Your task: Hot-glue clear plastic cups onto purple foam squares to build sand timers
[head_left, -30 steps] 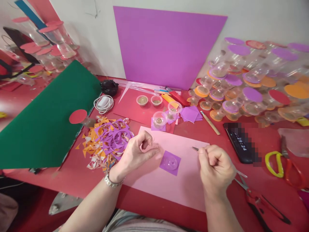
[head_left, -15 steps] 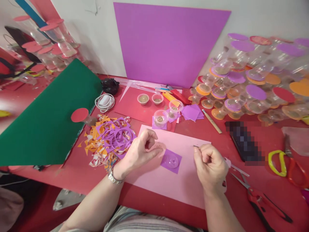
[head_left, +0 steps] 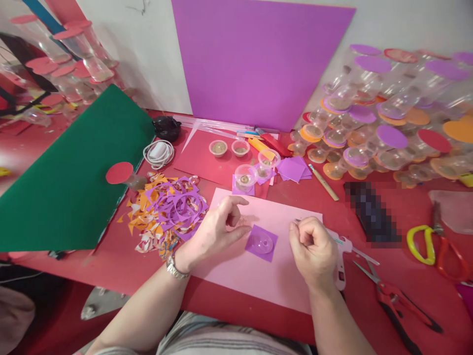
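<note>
A clear plastic dome-shaped piece [head_left: 263, 242] lies on a purple paper square [head_left: 254, 250], which rests on a pink sheet [head_left: 236, 282]. Left of it hovers my left hand [head_left: 221, 224], thumb and index finger apart in a C shape, with nothing between them. My right hand [head_left: 314, 246] is closed over the right side of the sheet. A small thin tip shows at its pinched fingers; what it belongs to is hidden. Beyond the sheet, clear plastic cups [head_left: 246, 178] with sand-like contents stand on purple squares.
Purple and orange paper scraps [head_left: 177, 207] pile up at left beside a green board [head_left: 74, 177]. At right lie a glue gun [head_left: 340, 266], red-handled scissors [head_left: 395, 298], yellow-and-red scissors [head_left: 423, 245] and a craft knife [head_left: 323, 183]. Assembled clear bottle shapes [head_left: 391, 160] stack at back right.
My right hand has shifted slightly left, towards the clear piece, and more of the glue gun shows. The left hand's index finger has straightened and parted further from the thumb.
</note>
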`<state>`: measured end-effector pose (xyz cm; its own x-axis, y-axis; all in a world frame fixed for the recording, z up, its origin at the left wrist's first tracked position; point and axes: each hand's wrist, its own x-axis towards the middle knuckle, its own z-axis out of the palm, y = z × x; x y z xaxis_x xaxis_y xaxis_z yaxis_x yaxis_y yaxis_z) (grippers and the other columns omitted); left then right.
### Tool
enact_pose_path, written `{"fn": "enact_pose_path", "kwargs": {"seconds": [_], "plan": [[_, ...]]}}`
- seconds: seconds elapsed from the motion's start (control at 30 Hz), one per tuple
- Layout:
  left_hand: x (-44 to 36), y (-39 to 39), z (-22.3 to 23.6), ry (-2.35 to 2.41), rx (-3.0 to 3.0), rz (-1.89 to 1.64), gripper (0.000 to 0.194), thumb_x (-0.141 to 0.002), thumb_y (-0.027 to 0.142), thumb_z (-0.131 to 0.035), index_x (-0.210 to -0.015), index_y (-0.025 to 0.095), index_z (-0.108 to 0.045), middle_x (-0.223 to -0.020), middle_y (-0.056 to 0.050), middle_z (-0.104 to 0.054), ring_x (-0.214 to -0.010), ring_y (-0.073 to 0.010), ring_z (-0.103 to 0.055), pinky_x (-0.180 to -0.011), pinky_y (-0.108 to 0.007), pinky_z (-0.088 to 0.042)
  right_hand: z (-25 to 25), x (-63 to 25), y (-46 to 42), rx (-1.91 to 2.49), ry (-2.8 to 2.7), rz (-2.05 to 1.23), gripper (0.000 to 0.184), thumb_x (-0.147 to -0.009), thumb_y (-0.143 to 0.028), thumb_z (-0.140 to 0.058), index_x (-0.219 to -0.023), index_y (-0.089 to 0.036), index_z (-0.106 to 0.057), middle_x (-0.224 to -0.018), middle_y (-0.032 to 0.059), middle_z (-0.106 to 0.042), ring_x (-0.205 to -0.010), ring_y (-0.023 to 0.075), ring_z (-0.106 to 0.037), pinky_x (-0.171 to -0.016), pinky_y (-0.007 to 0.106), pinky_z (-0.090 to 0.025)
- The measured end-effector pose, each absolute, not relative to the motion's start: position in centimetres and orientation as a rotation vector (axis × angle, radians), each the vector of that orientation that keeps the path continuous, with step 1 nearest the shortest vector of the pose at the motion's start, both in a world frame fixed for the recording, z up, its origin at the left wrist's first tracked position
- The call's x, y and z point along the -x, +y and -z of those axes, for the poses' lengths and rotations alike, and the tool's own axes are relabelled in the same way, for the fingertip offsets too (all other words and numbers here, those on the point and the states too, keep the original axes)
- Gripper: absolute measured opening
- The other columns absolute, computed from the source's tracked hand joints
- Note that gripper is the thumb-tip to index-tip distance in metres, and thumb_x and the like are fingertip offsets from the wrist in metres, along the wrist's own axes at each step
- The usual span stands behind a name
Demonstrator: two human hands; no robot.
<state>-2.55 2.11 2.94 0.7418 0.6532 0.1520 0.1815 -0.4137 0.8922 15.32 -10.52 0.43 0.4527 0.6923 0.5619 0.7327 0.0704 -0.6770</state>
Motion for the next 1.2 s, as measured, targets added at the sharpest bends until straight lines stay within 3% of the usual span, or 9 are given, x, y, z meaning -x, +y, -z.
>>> {"fn": "enact_pose_path", "kwargs": {"seconds": [0.13,0.2,0.33,0.53,0.67,0.9,1.07,1.2], "plan": [[2.6,2.1,-2.9,0.623,-2.002,-0.603,0.038,-0.083,0.017,-0.062,-0.119,0.021,-0.049,-0.071,0.009,-0.042,-0.062,-0.0092,-0.044,-0.062,-0.022,-0.038,0.0,-15.1,-10.2,1.602,-1.129,0.011,0.016,-0.086,-0.012,-0.061,-0.088,-0.024,-0.051,-0.075,-0.0045,-0.051,-0.065,0.0111,-0.055,-0.058,0.021,-0.048],[2.6,2.1,-2.8,0.624,-2.029,-0.58,0.036,-0.084,0.019,-0.063,-0.118,0.022,-0.052,-0.072,0.008,-0.044,-0.064,-0.0099,-0.046,-0.064,-0.023,-0.039,-0.1,-14.9,-9.9,1.592,-1.129,0.038,0.016,-0.087,-0.013,-0.061,-0.097,-0.024,-0.055,-0.078,-0.0031,-0.054,-0.068,0.0119,-0.058,-0.062,0.023,-0.052],[2.7,2.1,-2.6,0.611,-2.079,-0.483,0.034,-0.087,0.031,-0.069,-0.117,0.022,-0.056,-0.076,0.005,-0.049,-0.068,-0.0118,-0.05,-0.066,-0.025,-0.043,-1.0,-14.6,-9.6,1.646,-1.217,0.089,0.012,-0.088,-0.012,-0.06,-0.093,-0.022,-0.059,-0.079,-0.001,-0.059,-0.067,0.0122,-0.059,-0.062,0.025,-0.054],[1.8,1.5,-2.1,0.444,-2.202,-0.371,0.061,-0.073,0.047,-0.084,-0.12,0.019,-0.056,-0.102,-0.006,-0.059,-0.091,-0.0198,-0.06,-0.081,-0.033,-0.053,-1.5,-15.0,-10.2,1.581,-1.176,0.136,0.014,-0.086,-0.011,-0.064,-0.095,-0.022,-0.062,-0.08,-0.0002,-0.061,-0.069,0.0126,-0.062,-0.061,0.024,-0.054],[0.9,0.6,-1.3,0.387,-2.353,-0.304,0.06,-0.073,0.045,-0.084,-0.118,0.015,-0.058,-0.108,-0.01,-0.059,-0.098,-0.0241,-0.059,-0.087,-0.038,-0.052,-1.4,-15.3,-10.2,1.607,-1.1,0.072,0.009,-0.087,-0.015,-0.065,-0.093,-0.021,-0.062,-0.08,-0.0001,-0.062,-0.069,0.0116,-0.063,-0.058,0.022,-0.053],[0.5,-0.1,-0.9,0.335,-2.465,-0.262,0.022,-0.088,0.024,-0.066,-0.108,0.016,-0.059,-0.099,-0.008,-0.062,-0.094,-0.0228,-0.057,-0.089,-0.036,-0.049,-2.2,-15.4,-10.5,1.626,-1.039,0.136,0.007,-0.088,-0.024,-0.067,-0.093,-0.02,-0.064,-0.079,0.0019,-0.063,-0.066,0.0128,-0.062,-0.054,0.024,-0.051],[0.8,0.6,-0.6,0.32,-2.446,-0.251,0.036,-0.087,0.029,-0.071,-0.117,0.016,-0.056,-0.108,-0.01,-0.064,-0.101,-0.024,-0.059,-0.095,-0.039,-0.048,-3.9,-14.9,-11.9,1.62,-1.122,0.145,0.014,-0.089,-0.017,-0.065,-0.102,-0.022,-0.066,-0.085,0.0023,-0.063,-0.072,0.0145,-0.064,-0.058,0.027,-0.053],[1.5,1.6,-0.6,0.415,-2.443,-0.169,0.041,-0.082,0.031,-0.076,-0.113,0.018,-0.052,-0.103,-0.006,-0.065,-0.094,-0.0216,-0.063,-0.089,-0.036,-0.051,-4.5,-15.1,-12.5,1.718,-1.526,0.0,0.014,-0.091,-0.017,-0.061,-0.103,-0.024,-0.065,-0.089,0.0034,-0.066,-0.079,0.0176,-0.066,-0.074,0.034,-0.058]]}}
